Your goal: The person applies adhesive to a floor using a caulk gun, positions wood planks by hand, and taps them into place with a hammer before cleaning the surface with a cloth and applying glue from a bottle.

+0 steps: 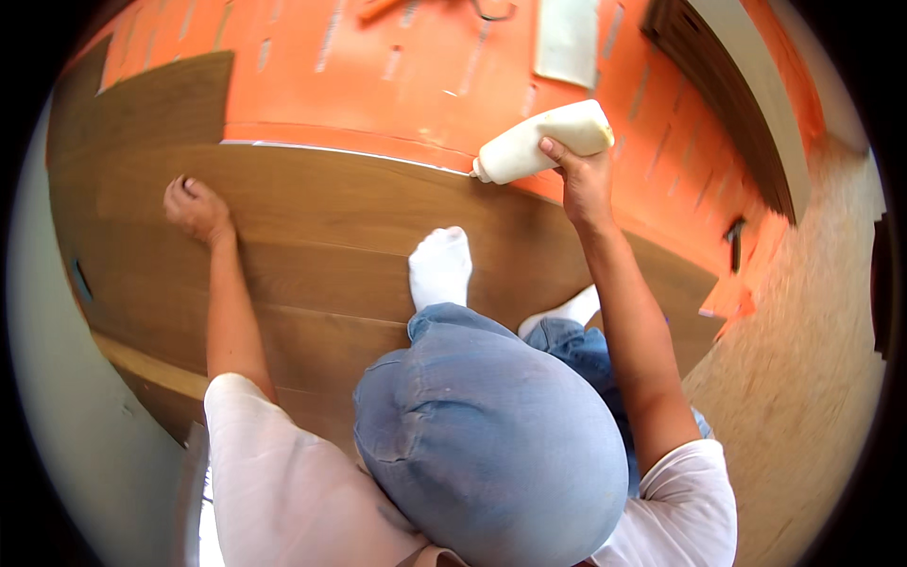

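Observation:
My right hand (588, 181) is wrapped round a white squeeze bottle (543, 142), tilted so its nozzle points down and left. The nozzle tip is at the edge of the laid brown floor planks (321, 213), beside the orange underlayment (378, 104). A thin white line of glue (331, 151) runs along that plank edge, from the nozzle leftward to a plank end. Over the planks at the left, my left hand (196, 208) has its fingers curled in. Whether anything is inside them is hidden.
Loose brown planks (723, 94) are stacked at the far right. A whitish flat piece (567, 42) lies on the underlayment. A black-headed tool, perhaps a hammer (735, 244), rests at the right. Bare tan subfloor (794, 378) stretches along the right; a pale wall (57, 312) stands left.

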Demonstrator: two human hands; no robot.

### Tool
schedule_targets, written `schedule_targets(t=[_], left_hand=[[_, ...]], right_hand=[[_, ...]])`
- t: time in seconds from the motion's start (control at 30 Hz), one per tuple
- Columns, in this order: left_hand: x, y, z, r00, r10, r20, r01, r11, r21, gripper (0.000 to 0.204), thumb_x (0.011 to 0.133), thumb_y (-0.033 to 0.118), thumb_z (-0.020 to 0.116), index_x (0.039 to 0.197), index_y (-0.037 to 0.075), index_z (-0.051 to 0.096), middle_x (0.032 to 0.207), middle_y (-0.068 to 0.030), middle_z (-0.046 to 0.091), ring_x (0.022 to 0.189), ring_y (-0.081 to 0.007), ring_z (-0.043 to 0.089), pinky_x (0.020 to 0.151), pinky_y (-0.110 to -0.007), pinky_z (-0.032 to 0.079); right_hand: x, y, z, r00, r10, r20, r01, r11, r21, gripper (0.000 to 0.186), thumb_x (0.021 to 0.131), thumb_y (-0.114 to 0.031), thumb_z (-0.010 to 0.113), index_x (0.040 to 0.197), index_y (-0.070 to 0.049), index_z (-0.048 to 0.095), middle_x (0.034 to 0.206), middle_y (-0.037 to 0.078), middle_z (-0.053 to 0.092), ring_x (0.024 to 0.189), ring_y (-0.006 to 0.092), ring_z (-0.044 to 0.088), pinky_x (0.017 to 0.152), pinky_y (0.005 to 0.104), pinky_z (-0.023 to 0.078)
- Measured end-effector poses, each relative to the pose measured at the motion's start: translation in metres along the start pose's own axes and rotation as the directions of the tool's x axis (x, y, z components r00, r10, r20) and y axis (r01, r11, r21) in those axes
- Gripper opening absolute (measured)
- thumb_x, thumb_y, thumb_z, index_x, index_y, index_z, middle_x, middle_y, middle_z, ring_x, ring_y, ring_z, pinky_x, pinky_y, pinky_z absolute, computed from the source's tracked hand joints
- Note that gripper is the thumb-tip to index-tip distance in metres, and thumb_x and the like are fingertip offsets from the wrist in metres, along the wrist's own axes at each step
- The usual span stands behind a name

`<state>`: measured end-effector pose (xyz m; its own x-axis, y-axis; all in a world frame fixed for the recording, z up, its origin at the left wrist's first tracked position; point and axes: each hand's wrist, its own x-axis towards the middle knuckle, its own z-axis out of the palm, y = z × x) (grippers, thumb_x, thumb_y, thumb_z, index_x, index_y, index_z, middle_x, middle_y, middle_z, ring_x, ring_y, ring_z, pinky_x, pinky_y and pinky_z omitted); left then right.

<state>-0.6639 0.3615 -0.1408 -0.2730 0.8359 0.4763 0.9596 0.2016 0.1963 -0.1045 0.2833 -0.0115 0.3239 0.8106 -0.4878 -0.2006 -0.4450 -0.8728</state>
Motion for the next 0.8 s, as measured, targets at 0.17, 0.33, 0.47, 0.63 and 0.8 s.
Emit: schedule_targets(t=[0.17, 0.33, 0.47, 0.63, 0.8], left_hand=[[0.001, -0.022, 0.013, 0.998, 0.069, -0.002, -0.069, 0.995, 0.078, 0.03, 0.098, 0.023, 0.056, 0.109, 0.002, 0.074, 0.114, -0.0156, 0.073, 0.109, -0.0352, 0.064, 0.097, -0.047, 0.048], [0.005, -0.041, 0.017, 0.995, 0.055, 0.081, -0.065, 0.989, 0.129, 0.037, 0.101, 0.029, 0.053, 0.112, 0.001, 0.075, 0.114, -0.019, 0.073, 0.108, -0.0369, 0.065, 0.097, -0.048, 0.049], [0.012, -0.045, 0.008, 0.985, 0.048, 0.166, -0.063, 0.994, 0.088, 0.044, 0.103, 0.034, 0.05, 0.117, 0.0, 0.074, 0.119, -0.0229, 0.071, 0.111, -0.0399, 0.064, 0.101, -0.047, 0.049], [0.02, -0.036, -0.012, 0.936, 0.013, 0.352, -0.036, 0.998, 0.058, 0.047, 0.106, 0.036, 0.049, 0.128, -0.002, 0.068, 0.13, -0.0224, 0.067, 0.122, -0.0391, 0.061, 0.107, -0.045, 0.046], [-0.006, 0.031, -0.047, 0.943, 0.069, 0.325, -0.035, 0.994, -0.108, 0.044, 0.108, 0.03, 0.048, 0.128, -0.004, 0.066, 0.133, -0.0203, 0.065, 0.123, -0.0369, 0.06, 0.106, -0.044, 0.045]], right_hand=[[-0.014, -0.006, -0.09, 0.992, 0.028, -0.123, -0.036, 0.997, -0.065, 0.038, 0.085, -0.011, 0.084, 0.118, -0.003, 0.067, 0.113, 0.008, 0.071, 0.107, 0.0213, 0.068, 0.091, 0.0382, 0.057], [-0.031, -0.011, -0.171, 0.972, 0.037, -0.231, -0.068, 0.99, -0.127, 0.041, 0.087, -0.015, 0.084, 0.121, -0.003, 0.066, 0.116, 0.008, 0.07, 0.109, 0.0217, 0.068, 0.091, 0.0386, 0.056], [-0.039, -0.017, -0.236, 0.952, 0.02, -0.306, -0.074, 0.983, -0.167, 0.041, 0.086, -0.014, 0.084, 0.121, -0.002, 0.066, 0.116, 0.009, 0.07, 0.109, 0.0218, 0.067, 0.09, 0.0389, 0.056], [-0.045, -0.024, -0.315, 0.915, 0.023, -0.402, -0.128, 0.963, -0.235, 0.039, 0.086, -0.013, 0.083, 0.12, -0.001, 0.067, 0.113, 0.01, 0.071, 0.104, 0.0225, 0.069, 0.088, 0.0397, 0.057], [-0.047, -0.027, -0.375, 0.916, -0.011, -0.401, -0.116, 0.95, -0.289, 0.039, 0.085, -0.013, 0.084, 0.118, 0.001, 0.068, 0.11, 0.011, 0.072, 0.101, 0.0236, 0.07, 0.086, 0.0399, 0.057]])
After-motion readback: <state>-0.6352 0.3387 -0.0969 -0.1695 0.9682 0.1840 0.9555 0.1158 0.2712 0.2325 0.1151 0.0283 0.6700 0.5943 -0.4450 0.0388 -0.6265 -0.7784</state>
